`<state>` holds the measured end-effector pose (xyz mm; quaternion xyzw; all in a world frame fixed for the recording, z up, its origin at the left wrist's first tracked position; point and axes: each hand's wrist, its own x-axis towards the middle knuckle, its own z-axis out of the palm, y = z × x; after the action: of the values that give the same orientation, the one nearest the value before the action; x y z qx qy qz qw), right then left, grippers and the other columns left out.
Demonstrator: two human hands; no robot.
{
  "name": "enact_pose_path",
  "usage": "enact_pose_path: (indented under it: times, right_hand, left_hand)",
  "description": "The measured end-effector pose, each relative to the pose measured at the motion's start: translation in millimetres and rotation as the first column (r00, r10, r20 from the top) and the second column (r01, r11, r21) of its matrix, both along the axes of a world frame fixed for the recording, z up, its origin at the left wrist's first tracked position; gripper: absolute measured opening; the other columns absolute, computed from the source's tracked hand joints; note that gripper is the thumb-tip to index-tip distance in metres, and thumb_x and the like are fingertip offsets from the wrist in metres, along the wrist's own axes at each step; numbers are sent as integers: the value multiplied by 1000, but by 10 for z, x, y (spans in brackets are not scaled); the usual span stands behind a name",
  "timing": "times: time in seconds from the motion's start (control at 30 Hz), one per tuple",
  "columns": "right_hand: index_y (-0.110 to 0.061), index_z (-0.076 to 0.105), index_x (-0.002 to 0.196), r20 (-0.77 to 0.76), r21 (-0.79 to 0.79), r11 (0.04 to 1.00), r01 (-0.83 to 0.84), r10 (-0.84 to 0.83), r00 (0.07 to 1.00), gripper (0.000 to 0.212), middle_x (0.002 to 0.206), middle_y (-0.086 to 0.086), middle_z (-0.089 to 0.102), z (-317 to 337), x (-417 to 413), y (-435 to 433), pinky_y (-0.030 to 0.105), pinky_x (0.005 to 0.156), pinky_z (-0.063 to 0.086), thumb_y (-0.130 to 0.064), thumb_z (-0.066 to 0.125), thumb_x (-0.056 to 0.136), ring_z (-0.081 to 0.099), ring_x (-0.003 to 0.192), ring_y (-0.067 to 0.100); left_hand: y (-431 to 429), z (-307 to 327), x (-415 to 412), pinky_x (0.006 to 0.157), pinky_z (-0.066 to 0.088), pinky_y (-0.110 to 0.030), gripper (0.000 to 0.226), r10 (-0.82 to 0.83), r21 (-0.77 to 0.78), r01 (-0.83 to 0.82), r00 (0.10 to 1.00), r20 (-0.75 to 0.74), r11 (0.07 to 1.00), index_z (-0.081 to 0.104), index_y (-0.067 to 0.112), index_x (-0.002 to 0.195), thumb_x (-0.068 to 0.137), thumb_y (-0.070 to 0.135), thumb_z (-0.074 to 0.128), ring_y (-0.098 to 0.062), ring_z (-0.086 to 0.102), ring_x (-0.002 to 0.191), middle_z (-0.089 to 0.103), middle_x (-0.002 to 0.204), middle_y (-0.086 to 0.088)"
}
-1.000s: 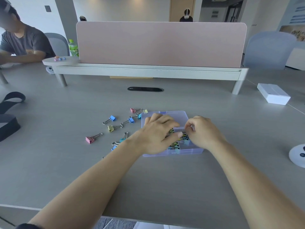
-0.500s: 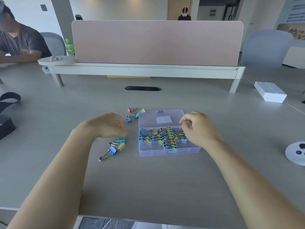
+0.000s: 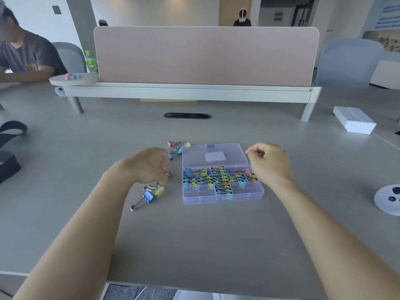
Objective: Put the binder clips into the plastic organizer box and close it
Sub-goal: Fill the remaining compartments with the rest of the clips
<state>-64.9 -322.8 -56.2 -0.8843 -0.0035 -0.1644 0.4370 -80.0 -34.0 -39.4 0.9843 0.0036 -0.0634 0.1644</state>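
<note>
We see a lilac box (image 3: 199, 200) holding pink, yellow, blue, green and orange clips (image 3: 223, 179). Left of it lie a blue clip (image 3: 148, 197), a yellow clip (image 3: 159, 191) and, farther, a pink clip (image 3: 171, 144) on the grey table (image 3: 205, 234). The divider (image 3: 205, 55) is dusty pink.

Left hand (image 3: 149, 165) moved off organizer box (image 3: 223, 197) onto loose binder clips (image 3: 152, 194).
</note>
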Motion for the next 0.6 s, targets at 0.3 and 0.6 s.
enact_pose_path:
  times: [0.3,0.6]
  right_hand:
    - [-23,70,83,42,113,992,-63,58,997,24,52,-8,53,18,-52,47,15,42,37,-14,50,90,58,47,8]
    - [-26,70,88,-14,135,913,-385,390,921,12,81,-5,73,51,-147,195,23,67,53,-20,61,93,65,68,11]
  left_hand:
    - [-92,102,-70,53,40,-14,37,-36,-292,115,964,265,949,55,30,104,74,16,72,-3,57,75,67,88,13]
    - [-514,6,-145,78,54,-16,39,-171,-444,429,842,512,787,59,25,100,74,5,79,-3,62,78,69,87,9]
